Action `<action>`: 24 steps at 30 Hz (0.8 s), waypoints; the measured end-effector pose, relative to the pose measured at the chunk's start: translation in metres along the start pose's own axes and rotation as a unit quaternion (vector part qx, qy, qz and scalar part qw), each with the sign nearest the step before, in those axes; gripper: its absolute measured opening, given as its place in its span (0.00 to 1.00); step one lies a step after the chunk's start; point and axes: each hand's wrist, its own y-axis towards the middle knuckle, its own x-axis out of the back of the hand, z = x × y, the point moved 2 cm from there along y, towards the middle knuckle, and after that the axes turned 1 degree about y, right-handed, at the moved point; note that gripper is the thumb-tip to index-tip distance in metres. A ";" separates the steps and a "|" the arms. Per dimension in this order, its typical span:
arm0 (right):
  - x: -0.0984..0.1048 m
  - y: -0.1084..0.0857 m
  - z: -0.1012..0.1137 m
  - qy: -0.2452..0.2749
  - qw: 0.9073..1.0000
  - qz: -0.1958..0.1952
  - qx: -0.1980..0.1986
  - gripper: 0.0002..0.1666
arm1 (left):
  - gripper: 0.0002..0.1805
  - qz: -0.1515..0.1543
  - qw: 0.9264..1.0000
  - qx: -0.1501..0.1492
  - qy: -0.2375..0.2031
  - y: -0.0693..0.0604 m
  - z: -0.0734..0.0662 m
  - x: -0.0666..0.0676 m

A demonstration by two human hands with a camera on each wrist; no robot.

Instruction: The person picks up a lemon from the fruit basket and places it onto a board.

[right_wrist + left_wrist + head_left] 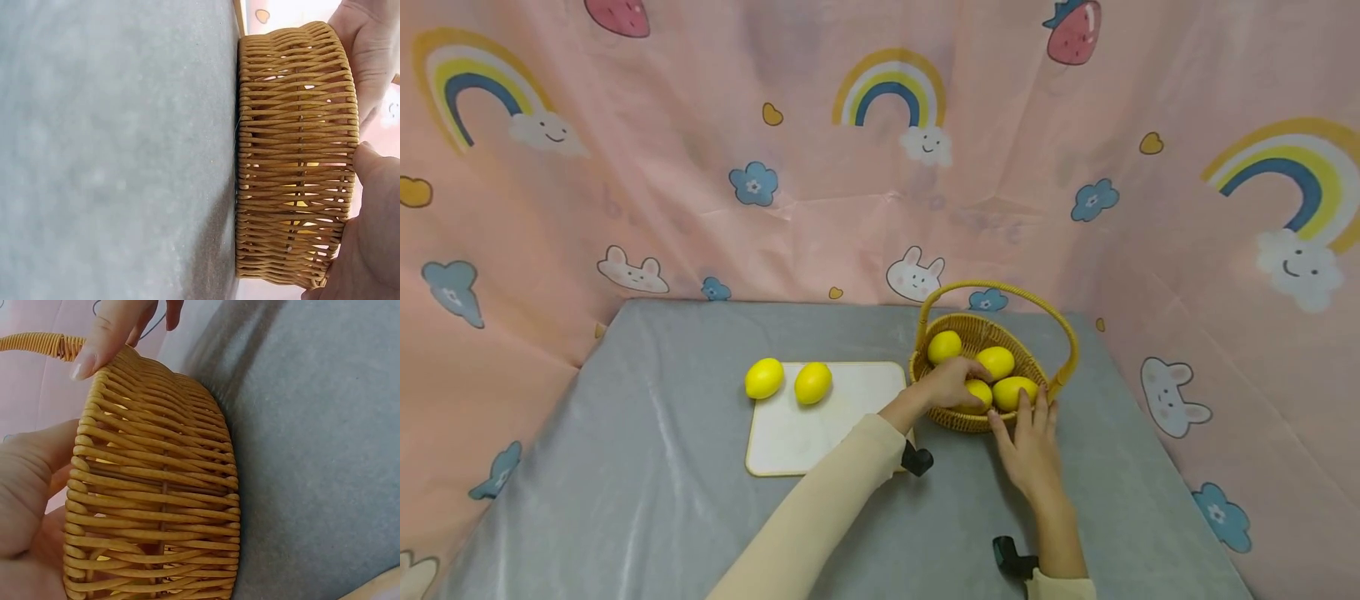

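Observation:
My left hand [951, 385] reaches into a wicker basket [958, 421] from its left side, thumb and fingers around a lemon [979, 393]. In both wrist views the woven wall hides most of that grasp. My right hand [1032, 454] rests its spread, fairly straight fingers on the near right rim; in the right wrist view its thumb [370, 161] touches the rim. Several lemons lie in the basket, among them one at the back left [944, 347], one in the middle [996, 362] and one beside the right fingers [1015, 393].
Left of the basket lies a white board [827, 433] with a thin tan edge. Two lemons sit at its far left, one on the corner [764, 378] and one [813, 383] beside it. The basket's tall handle [1000, 287] arches overhead. Grey cloth [625, 467] covers the table; printed pink fabric [820, 233] surrounds it.

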 end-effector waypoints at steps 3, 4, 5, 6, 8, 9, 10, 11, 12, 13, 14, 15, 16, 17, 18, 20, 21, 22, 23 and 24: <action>0.000 -0.001 0.001 -0.001 1.000 -0.002 0.002 0.48 | 0.24 0.006 1.000 0.006 0.023 0.000 0.000 0.000; 0.001 -0.001 0.001 -0.001 1.000 -0.002 0.002 0.48 | 0.24 0.007 0.999 0.006 0.030 0.000 0.000 0.000; 0.000 -0.001 0.001 -0.002 1.000 -0.002 0.002 0.48 | 0.24 0.008 0.999 0.006 0.035 0.000 0.000 0.000; 0.001 -0.001 0.001 -0.002 1.000 -0.003 0.002 0.48 | 0.24 0.007 0.999 0.006 0.038 0.000 0.000 0.000; 0.001 -0.001 0.001 -0.004 1.000 -0.003 0.001 0.48 | 0.24 0.005 0.999 0.006 0.040 0.000 0.000 -0.001; 0.001 -0.001 0.001 -0.003 1.000 -0.004 0.001 0.48 | 0.24 0.003 0.999 0.007 0.042 0.000 0.000 -0.001; 0.000 -0.002 0.001 -0.002 1.000 -0.004 0.001 0.48 | 0.24 0.001 0.999 0.008 0.042 -0.001 0.000 -0.001; -0.001 -0.002 0.000 -0.001 1.000 -0.005 0.002 0.48 | 0.24 -0.001 0.999 0.010 0.040 -0.001 0.001 -0.001; -0.001 -0.002 0.001 0.001 1.000 -0.004 0.002 0.48 | 0.24 -0.003 0.999 0.011 0.038 -0.002 0.001 -0.001; -0.002 -0.002 0.000 0.001 1.000 -0.002 0.001 0.48 | 0.24 -0.006 0.999 0.011 0.035 -0.003 0.001 -0.001; -0.002 -0.002 0.000 0.003 1.000 0.000 0.001 0.49 | 0.24 -0.009 0.999 0.010 0.031 -0.004 0.001 0.000; -0.002 -0.002 0.000 0.005 1.000 0.002 0.000 0.49 | 0.24 -0.011 1.000 0.007 0.028 -0.005 0.000 0.001; -0.003 -0.002 0.000 0.006 1.000 0.003 -0.001 0.49 | 0.24 -0.015 1.000 0.003 0.024 -0.006 0.000 0.003; -0.002 -0.002 0.000 0.007 1.000 0.005 -0.002 0.49 | 0.24 -0.018 1.000 -0.001 0.020 -0.008 -0.001 0.005; -0.002 -0.002 0.000 0.007 1.000 0.008 -0.003 0.49 | 0.24 -0.022 1.000 -0.007 0.016 -0.010 -0.002 0.008; -0.002 -0.002 0.000 0.007 1.000 0.007 -0.002 0.49 | 0.24 -0.030 0.999 -0.021 0.011 -0.014 -0.004 0.015; -0.002 -0.001 -0.001 0.007 1.000 0.005 -0.001 0.49 | 0.24 -0.034 0.999 -0.029 0.012 -0.016 -0.005 0.019; -0.002 -0.001 -0.001 0.008 1.000 0.004 -0.002 0.49 | 0.25 -0.038 0.999 -0.036 0.011 -0.018 -0.006 0.023; -0.002 0.000 -0.002 0.008 1.000 0.001 -0.001 0.49 | 0.25 -0.042 0.998 -0.042 0.010 -0.020 -0.007 0.027; -0.003 0.000 -0.003 0.009 1.000 -0.002 0.003 0.49 | 0.25 -0.047 0.998 -0.047 0.009 -0.024 -0.007 0.032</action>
